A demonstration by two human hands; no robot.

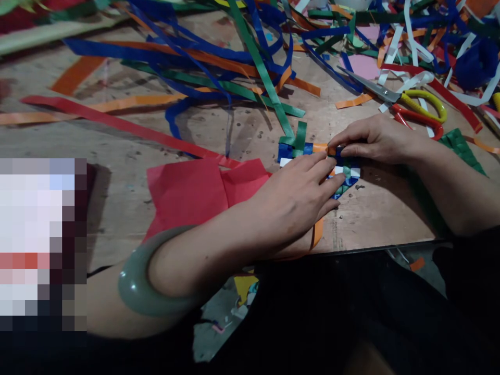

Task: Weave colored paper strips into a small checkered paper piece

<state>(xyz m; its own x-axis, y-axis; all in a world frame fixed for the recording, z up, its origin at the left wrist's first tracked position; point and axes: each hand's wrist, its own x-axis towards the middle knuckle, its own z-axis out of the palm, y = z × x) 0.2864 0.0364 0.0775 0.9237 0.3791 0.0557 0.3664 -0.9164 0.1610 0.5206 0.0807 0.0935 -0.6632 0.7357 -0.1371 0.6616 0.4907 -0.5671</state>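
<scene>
A small woven patch (291, 151) of blue, green, white and orange paper strips lies on the wooden board (128, 208). My left hand (297, 200) lies flat on it with fingers stretched out, pressing it down; a jade bangle (135, 284) circles that wrist. My right hand (375, 138) reaches in from the right, its fingertips pinched on an orange strip (321, 148) at the patch's top edge. Part of the weave is hidden under both hands.
A sheet of red paper (191, 190) lies just left of the weave. Scissors (406, 101) with yellow and red handles rest behind my right hand. Loose strips (234, 62) of several colours cover the far board. A green woven piece (463, 148) sits at right.
</scene>
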